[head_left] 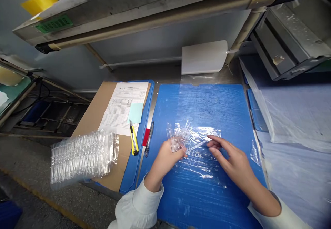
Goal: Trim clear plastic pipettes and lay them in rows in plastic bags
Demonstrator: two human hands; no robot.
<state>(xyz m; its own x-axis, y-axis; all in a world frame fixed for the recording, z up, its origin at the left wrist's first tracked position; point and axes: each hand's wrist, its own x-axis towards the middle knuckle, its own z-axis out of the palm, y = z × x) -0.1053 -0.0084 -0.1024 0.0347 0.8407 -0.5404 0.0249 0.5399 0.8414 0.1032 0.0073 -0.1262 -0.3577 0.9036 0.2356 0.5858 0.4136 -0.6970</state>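
Observation:
My left hand [169, 154] is closed round a small bundle of clear plastic tubes [181, 137] just above a clear plastic tray [199, 160] lying on the blue corrugated mat [207, 111]. My right hand [229, 156] pinches one clear tube [200, 144] between thumb and fingers, its tip over the tray. Both wrists wear white sleeves. A thin clear film sheet lies under and behind the tray.
A stack of clear tube-filled trays [82, 155] sits at the left on brown cardboard [90, 118]. A printed form [124, 106], a yellow utility knife [133, 138] and a pen [149, 137] lie beside the mat. A white roll [204, 56] stands behind; plastic-covered sheets [297, 118] lie right.

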